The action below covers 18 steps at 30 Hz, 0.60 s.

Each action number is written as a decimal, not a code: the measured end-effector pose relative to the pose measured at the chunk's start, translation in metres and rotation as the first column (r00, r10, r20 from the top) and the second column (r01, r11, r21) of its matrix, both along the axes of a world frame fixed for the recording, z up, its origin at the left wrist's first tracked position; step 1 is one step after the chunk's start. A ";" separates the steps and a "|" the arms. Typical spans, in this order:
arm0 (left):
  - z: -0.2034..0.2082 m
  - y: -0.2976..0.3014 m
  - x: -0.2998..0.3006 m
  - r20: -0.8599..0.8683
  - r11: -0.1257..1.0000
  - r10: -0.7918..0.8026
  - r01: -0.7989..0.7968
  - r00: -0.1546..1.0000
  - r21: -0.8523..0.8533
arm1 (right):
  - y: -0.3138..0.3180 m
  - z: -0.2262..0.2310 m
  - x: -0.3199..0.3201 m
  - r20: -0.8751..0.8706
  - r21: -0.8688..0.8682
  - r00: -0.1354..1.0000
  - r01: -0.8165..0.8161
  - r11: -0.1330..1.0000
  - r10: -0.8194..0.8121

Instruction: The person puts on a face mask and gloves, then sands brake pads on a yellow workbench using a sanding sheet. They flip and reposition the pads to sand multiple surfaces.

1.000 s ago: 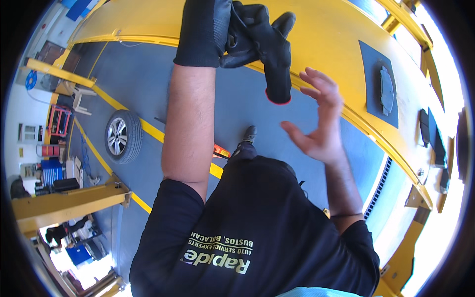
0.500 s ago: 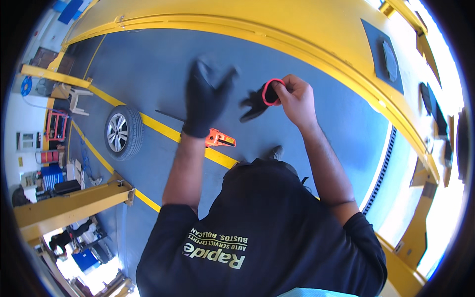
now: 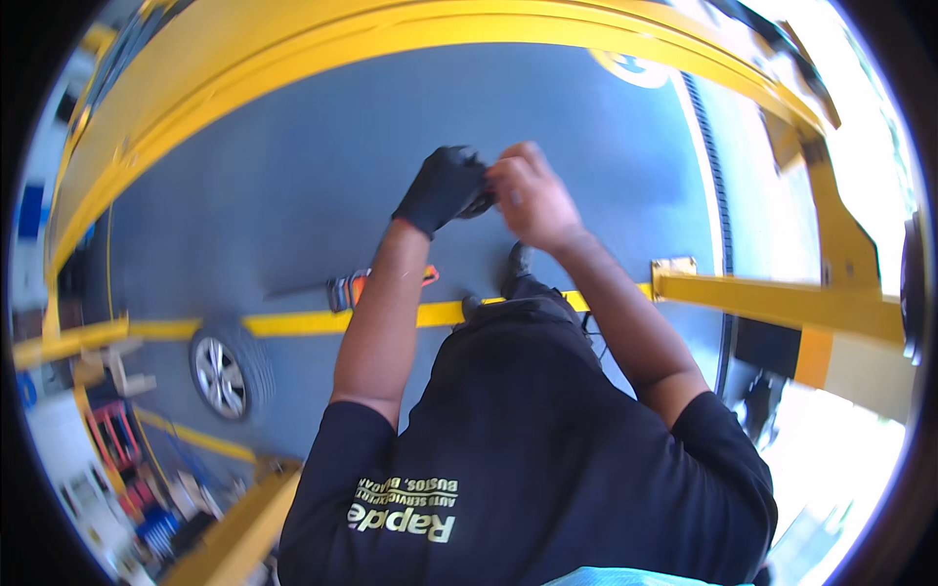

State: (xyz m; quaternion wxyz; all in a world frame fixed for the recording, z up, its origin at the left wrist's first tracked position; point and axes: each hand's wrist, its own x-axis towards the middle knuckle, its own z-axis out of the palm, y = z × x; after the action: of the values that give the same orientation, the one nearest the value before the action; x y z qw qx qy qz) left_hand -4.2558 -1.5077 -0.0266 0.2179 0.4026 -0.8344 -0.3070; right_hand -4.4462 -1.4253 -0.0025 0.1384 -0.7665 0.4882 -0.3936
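My left hand (image 3: 442,188) wears a black work glove, its fingers curled in front of me above the floor. Bare and partly smeared by motion, my right hand (image 3: 533,195) has its fingertips bent against the left one's. Between them is the dark end of a second black glove (image 3: 479,204), pinched by both hands; its red cuff is hidden. Below my left forearm, an orange and black tool (image 3: 350,290) with a long thin dark bar lies on the floor, partly covered by the arm.
A wheel with tire (image 3: 227,373) stands at the left beside a yellow floor line (image 3: 293,325). A large yellow beam (image 3: 391,44) arches across the far side. Yellow lift arms (image 3: 782,301) reach in at right and lower left. A red rack (image 3: 114,437) is at far left.
My right hand has brought the loose glove over to my gloved left hand, whose spread fingers have curled. The whole view has turned, so the wheel and tool appear lower.
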 end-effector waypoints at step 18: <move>-0.014 0.093 -0.196 -0.054 0.818 -0.060 0.018 0.997 -0.575 | 0.043 -0.089 -0.177 0.864 0.478 0.040 -0.376 0.794 -0.501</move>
State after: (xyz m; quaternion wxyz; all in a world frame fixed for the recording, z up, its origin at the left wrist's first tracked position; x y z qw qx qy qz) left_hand -4.4516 -1.4142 -0.0410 0.3517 0.2900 -0.8880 -0.0599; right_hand -4.6229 -1.3819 -0.0916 0.6513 -0.1568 0.3824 -0.6364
